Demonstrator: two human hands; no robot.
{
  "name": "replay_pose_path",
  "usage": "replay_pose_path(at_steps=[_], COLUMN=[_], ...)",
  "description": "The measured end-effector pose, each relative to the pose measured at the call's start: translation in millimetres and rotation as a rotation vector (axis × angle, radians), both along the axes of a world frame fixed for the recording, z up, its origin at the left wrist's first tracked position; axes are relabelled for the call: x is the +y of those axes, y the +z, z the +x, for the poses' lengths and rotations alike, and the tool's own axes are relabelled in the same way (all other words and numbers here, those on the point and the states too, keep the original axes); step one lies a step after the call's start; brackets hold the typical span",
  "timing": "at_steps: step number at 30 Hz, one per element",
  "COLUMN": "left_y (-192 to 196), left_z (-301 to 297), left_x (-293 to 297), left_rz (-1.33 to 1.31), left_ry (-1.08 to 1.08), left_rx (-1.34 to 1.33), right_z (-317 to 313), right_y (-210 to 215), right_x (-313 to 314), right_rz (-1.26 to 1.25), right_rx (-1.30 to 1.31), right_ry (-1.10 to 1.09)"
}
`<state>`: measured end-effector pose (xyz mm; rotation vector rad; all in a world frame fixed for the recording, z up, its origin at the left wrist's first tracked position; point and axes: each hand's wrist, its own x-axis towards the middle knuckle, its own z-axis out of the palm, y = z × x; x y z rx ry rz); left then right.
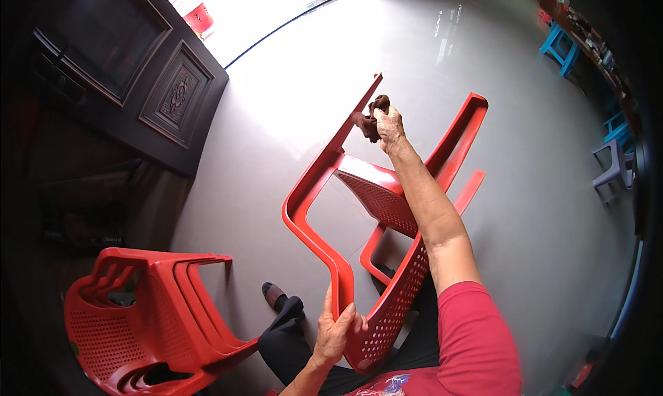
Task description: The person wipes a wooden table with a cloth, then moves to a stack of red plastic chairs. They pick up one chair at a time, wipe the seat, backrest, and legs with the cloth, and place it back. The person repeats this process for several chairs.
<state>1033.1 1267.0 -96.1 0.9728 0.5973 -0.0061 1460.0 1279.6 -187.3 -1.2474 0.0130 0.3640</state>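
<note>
A red plastic chair [376,202] is tipped over in front of me, its legs pointing away and its perforated back toward my lap. My left hand [338,330] grips the chair's armrest edge near the bottom. My right hand [388,123] reaches far out and presses a dark brown rag [369,119] against the upper part of one chair leg. My foot in a dark slipper [275,296] rests on the floor below the chair.
A stack of red plastic chairs [148,323] lies on its side at the lower left. A dark carved wooden door [148,71] stands at the upper left. Blue and grey stools [611,151] line the right wall. Shiny grey floor tiles [525,209] spread around.
</note>
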Motion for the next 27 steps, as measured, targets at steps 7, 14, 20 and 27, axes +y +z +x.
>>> replay_pose_path(at_steps=[7,14,20,27], left_y=[-3.1,7.0,1.8,-3.2], left_z=[-8.3,-0.5,-1.5,-3.3], left_x=[7.6,8.1,6.2,2.8], left_rz=[0.027,0.019,0.079,0.116], left_ry=[-0.001,-0.043,-0.037,0.011], left_rx=[-0.024,-0.001,0.002,0.005], right_z=[-79.3,-94.7,-173.6,-159.8], right_y=[-46.4,-39.0,-24.7,-4.4], right_x=[77.9,59.9,71.4,56.4], right_rz=[-1.146,-1.180,-0.623,-0.890], right_rx=[-0.658,-1.332,-1.679,-1.532], right_ry=[0.221,0.134,0.737,0.662])
